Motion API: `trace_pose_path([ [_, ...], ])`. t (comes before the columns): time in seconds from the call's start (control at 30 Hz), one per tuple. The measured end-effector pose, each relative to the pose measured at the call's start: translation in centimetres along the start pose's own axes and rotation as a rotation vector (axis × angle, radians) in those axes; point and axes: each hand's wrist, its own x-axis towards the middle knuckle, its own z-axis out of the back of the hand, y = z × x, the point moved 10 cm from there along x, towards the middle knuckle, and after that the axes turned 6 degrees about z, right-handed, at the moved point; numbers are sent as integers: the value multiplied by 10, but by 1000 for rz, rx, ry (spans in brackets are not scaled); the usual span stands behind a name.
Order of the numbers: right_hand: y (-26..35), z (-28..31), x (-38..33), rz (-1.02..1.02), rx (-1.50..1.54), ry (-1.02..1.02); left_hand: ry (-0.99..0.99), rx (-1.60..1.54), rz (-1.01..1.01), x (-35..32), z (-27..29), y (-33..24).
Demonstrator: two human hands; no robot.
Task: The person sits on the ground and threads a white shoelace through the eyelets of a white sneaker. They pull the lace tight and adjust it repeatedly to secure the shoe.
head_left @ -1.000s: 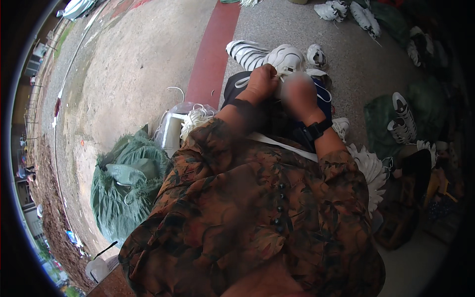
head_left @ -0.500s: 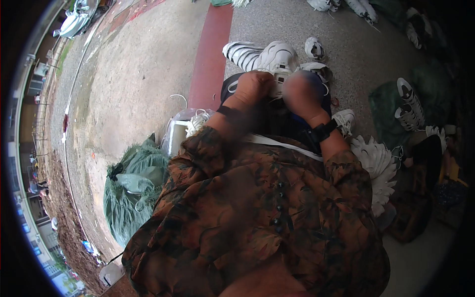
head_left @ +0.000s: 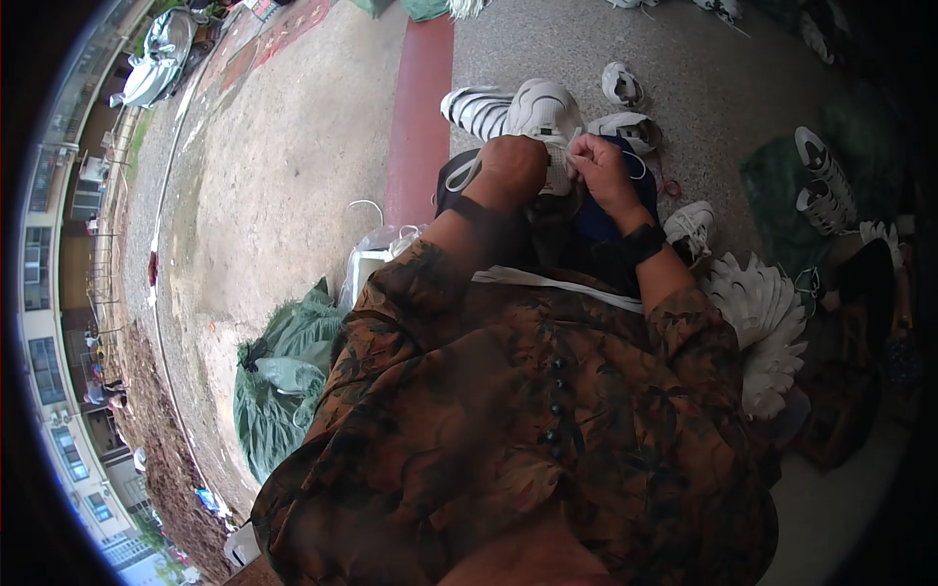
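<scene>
A white sneaker (head_left: 544, 109) rests at my lap with its toe pointing away from me. My left hand (head_left: 515, 168) is closed at the sneaker's left side; its fingers are tucked out of sight, so what they grip is hidden. At the lacing, my right hand (head_left: 602, 174) pinches a thin white shoelace between thumb and fingertips. A pale loop (head_left: 461, 173) sticks out left of my left hand. Just beyond, a row of white sneakers (head_left: 477, 109) with dark gaps leans against the one I handle.
Loose white sneakers (head_left: 622, 86) lie on the grey floor ahead and at right. Fanned white shoe parts (head_left: 757, 313) are stacked by my right arm. A green sack (head_left: 288, 376) and a clear plastic bag (head_left: 376, 256) sit at left. A red strip (head_left: 422, 127) crosses the floor.
My right hand has gone from blurred motion to a clear pinch at the lacing. The left hand stays by the sneaker, slightly to the right. The whole view has shifted a little.
</scene>
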Motion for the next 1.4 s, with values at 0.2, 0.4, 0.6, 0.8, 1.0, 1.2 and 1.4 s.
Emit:
trace_pose_path([
  [0.2, -16, 6, -9, -121, 460, -97, -88, -364, -331, 20, -32, 18],
  [0.4, -25, 4, -7, -138, 539, -80, -309, -541, -329, 16, -21, 18],
  [0.6, -28, 9, -11, -178, 531, -104, -117, -60, -24, 10, 2, 2],
  [0.8, -26, 7, -10, -164, 565, -94, -49, 9, -87, 21, -20, 3],
  [1.0, -30, 5, -10, -194, 598, -94, -385, 232, -706, -4, -13, -24],
  [1.2, -28, 3, -10, -146, 560, -89, -391, -508, -483, -9, 4, -1],
  [1.4, -28, 1, -8, -170, 562, -91, -387, -349, -487, -8, -4, -9],
])
